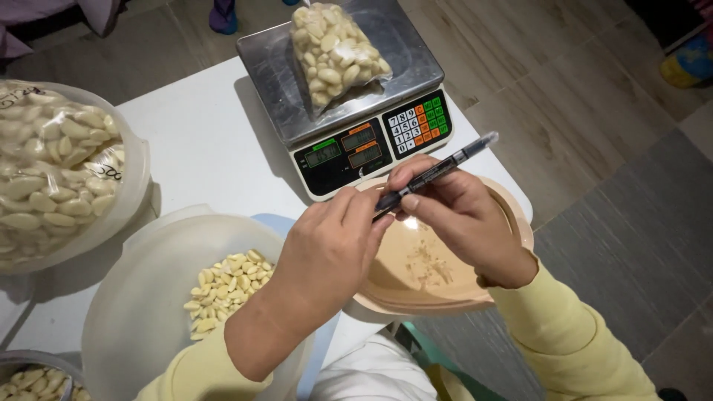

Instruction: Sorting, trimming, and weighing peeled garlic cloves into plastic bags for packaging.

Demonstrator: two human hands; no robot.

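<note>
Both hands meet above a tan bowl [512,215] at the edge of the white tabletop [200,141]. The right hand [460,223] has its fingers closed around a dark pen [438,171], which points up to the right. The left hand [330,249] pinches the lower end of the pen with its fingers. Just behind, a clear bag of peeled garlic [334,52] lies on the steel plate of a digital scale [401,67]. A white bowl with loose cloves [148,297] stands on the left, and a larger full bag [52,163] lies behind it.
</note>
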